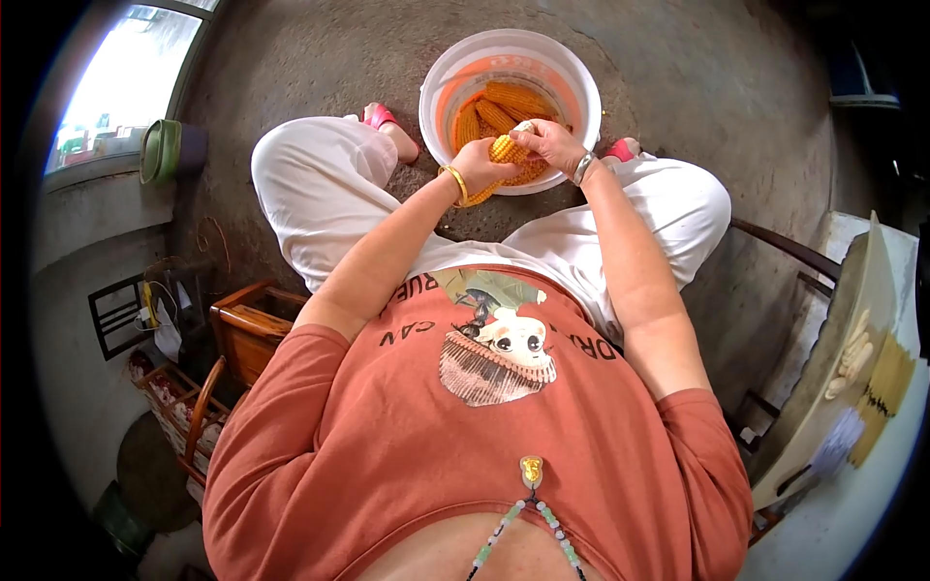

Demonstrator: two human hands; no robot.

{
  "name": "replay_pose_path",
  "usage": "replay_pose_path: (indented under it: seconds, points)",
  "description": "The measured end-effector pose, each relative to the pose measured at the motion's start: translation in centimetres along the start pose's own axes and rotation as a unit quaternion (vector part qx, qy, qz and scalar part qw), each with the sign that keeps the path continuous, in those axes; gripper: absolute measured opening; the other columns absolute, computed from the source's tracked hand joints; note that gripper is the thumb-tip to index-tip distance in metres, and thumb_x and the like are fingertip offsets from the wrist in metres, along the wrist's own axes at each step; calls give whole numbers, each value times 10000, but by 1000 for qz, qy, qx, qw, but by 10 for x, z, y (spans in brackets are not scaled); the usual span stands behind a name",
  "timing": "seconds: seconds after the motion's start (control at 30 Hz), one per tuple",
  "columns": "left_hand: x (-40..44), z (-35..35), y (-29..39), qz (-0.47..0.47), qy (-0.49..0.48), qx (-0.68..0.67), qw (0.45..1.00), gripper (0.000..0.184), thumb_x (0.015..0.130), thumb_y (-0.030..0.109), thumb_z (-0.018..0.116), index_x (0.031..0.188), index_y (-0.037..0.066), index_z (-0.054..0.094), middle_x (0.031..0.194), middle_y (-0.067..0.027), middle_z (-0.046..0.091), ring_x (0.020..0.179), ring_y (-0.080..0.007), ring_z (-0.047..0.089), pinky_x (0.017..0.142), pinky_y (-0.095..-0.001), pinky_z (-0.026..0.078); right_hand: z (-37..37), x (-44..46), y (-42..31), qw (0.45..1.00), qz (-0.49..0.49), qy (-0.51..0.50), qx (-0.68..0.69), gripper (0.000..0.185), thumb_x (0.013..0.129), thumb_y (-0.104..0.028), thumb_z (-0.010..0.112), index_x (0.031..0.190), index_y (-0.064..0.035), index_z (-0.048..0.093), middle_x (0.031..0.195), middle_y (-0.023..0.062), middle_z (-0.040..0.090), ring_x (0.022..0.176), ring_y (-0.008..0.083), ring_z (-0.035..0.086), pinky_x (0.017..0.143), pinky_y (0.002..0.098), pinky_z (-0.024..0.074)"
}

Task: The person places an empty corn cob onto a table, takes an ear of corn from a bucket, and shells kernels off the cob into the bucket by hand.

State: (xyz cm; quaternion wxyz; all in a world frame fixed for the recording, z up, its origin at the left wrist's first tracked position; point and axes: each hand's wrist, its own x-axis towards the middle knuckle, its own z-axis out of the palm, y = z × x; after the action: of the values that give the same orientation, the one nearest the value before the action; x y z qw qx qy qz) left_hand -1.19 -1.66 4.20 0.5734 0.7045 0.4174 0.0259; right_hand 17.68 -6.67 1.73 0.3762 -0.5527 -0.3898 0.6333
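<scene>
Over a round white bucket (585, 87), I hold a yellow corn cob (508, 150) between both hands. My left hand (479, 167), below a gold bangle, is wrapped round the cob's lower part. The fingers of my right hand (554, 145), with a silver band at the wrist, are closed at its upper end, where a pale, bare part shows. Several orange-yellow cobs (515, 98) lie inside the bucket under my hands. Loose kernels (528, 172) show near the bucket's front side.
The bucket stands on a grey concrete floor (291, 68) between my feet in pink sandals. Wooden furniture (254, 329) is at the left. A table (819, 387) with papers and pale objects stands at the right. Green containers (160, 152) sit by the window.
</scene>
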Motion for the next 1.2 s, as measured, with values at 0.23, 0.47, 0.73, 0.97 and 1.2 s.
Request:
replay_pose_path:
  seconds: [0.23,0.47,0.73,0.97,1.2]
  points:
    - [-2,2,6,-10,13,37,999,490,645,340,749,931,-30,604,841,-157,653,763,-234,637,712,-337,503,4,12,17,994,-44,82,-60,438,856,-458,639,875,-21,609,749,17,587,664,109,534,609,263,443]
    - [-3,3,7,25,54,69,996,470,685,311,759,971,-23,592,842,-132,642,745,-188,619,708,-315,495,4,8,6,993,35,94,-65,479,880,-504,579,926,-29,623,779,11,587,697,106,553,640,258,468]
    - [3,-1,-7,35,28,-2,999,468,686,322,758,952,-25,590,817,-108,631,717,-150,609,655,-290,497,1,-4,-5,996,34,-9,79,369,895,-396,605,1032,-54,594,906,10,603,791,84,577,715,260,519]
    - [-1,-1,-4,51,31,29,998,466,694,329,754,953,-25,595,802,-111,640,724,-170,617,678,-307,499,0,1,3,996,44,-14,70,428,859,-451,637,1007,-53,584,893,14,605,788,94,585,693,250,517]
    - [-2,1,-1,49,39,50,997,476,694,328,757,965,-28,593,820,-124,643,728,-184,623,686,-316,501,2,8,11,996,47,45,56,460,850,-480,637,991,-46,576,882,22,602,778,97,588,670,250,518]
